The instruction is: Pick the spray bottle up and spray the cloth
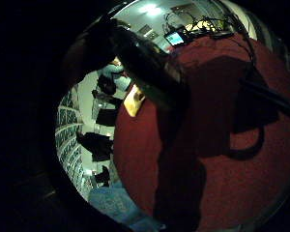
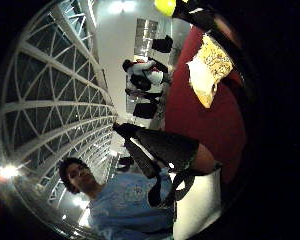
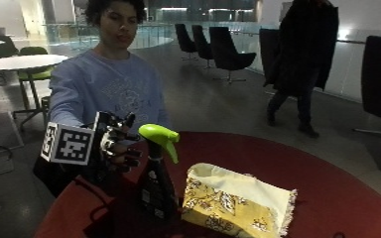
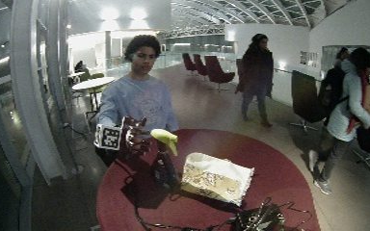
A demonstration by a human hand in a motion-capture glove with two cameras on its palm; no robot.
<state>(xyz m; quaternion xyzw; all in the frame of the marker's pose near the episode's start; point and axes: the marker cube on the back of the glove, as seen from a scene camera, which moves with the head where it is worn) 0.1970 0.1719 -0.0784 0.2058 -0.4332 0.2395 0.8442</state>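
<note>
A dark spray bottle [image 3: 156, 183] with a lime-green trigger head [image 3: 158, 136] stands upright on the round red table [image 3: 349, 198]. Right beside it lies a folded yellow patterned cloth [image 3: 236, 198] with a white lining. My gloved right hand [image 3: 114, 146] hovers at the height of the bottle's neck, on the side away from the cloth. Its fingers are spread and loosely curled, and grip nothing. Whether the fingertips touch the neck I cannot tell. The little finger side palm view shows the dark bottle [image 1: 147, 65] close to the palm, with the cloth [image 1: 134, 100] beyond it.
A tangle of black cables and a small device [image 4: 256, 219] lies at the table's edge opposite the person. A cable [image 1: 261, 92] runs over the red tabletop. Dark chairs [image 3: 226, 47] stand on the floor behind the table.
</note>
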